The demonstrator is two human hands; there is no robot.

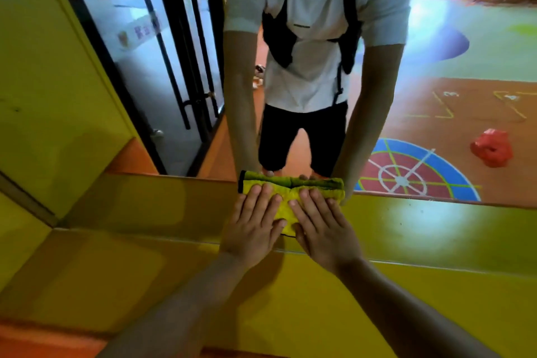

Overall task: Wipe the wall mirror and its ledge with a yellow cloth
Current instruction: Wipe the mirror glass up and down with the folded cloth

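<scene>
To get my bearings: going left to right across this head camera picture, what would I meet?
Reflected glass door → left hand → right hand → reflected red object.

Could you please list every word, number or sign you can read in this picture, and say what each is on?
"3": white digit in a floor hopscotch square, reversed in the mirror.
"4": probably, in the neighbouring square; blurred.
Unreadable: blue characters on the door sticker, too blurred.
Unreadable: the shirt label, too small.
</scene>
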